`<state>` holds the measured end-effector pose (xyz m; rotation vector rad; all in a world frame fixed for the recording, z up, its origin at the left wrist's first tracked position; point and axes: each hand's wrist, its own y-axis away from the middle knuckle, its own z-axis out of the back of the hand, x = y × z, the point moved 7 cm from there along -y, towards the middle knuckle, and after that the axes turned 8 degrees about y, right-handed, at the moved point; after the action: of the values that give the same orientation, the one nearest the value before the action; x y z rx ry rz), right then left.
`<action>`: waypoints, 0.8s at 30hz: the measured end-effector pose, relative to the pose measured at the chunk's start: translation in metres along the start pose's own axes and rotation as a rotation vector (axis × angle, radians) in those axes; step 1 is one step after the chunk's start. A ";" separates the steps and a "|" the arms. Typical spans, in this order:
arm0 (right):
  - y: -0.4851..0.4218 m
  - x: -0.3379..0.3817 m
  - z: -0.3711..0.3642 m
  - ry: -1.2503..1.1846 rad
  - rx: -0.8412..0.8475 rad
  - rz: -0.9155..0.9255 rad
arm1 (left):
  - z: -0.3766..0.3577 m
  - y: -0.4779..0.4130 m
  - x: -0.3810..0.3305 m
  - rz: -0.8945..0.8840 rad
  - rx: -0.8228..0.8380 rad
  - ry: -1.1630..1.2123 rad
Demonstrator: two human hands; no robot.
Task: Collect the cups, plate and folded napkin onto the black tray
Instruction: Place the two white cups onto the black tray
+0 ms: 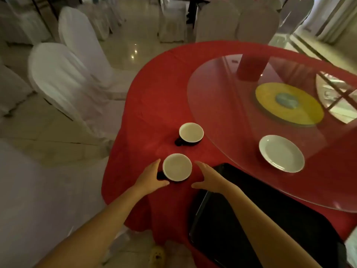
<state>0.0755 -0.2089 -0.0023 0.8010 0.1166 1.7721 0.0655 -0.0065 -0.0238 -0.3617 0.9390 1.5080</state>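
Two dark cups with white insides stand on the red tablecloth. The near cup (pixel 177 167) sits between my hands. My left hand (pixel 149 176) is at its left side, by the handle, fingers straight. My right hand (pixel 207 177) is open a little to the cup's right, not touching it. The far cup (pixel 191 133) stands behind it, handle to the left. A white plate (pixel 281 153) lies on the edge of the glass turntable. The black tray (pixel 257 225) lies at the table's near edge, under my right forearm. A white thing, perhaps the napkin (pixel 352 248), shows at the frame's right edge.
The glass turntable (pixel 222 105) covers the table's middle, with a yellow disc (pixel 307 109) under it. White-covered chairs (pixel 63 74) stand to the left of the table and behind it. The tablecloth (pixel 154 105) hangs over the table's left edge.
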 end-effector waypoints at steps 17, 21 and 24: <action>-0.046 0.009 -0.024 -0.354 0.014 0.034 | -0.013 -0.041 0.015 -0.168 0.208 0.282; -0.044 0.008 -0.025 -0.393 0.000 0.020 | -0.013 -0.042 0.014 -0.171 0.216 0.295; -0.040 0.008 -0.023 -0.425 -0.015 0.018 | -0.014 -0.041 0.009 -0.175 0.217 0.293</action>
<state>0.0935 -0.1808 -0.0344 1.1510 -0.1862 1.5806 0.0978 -0.0138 -0.0527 -0.5022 1.2563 1.1994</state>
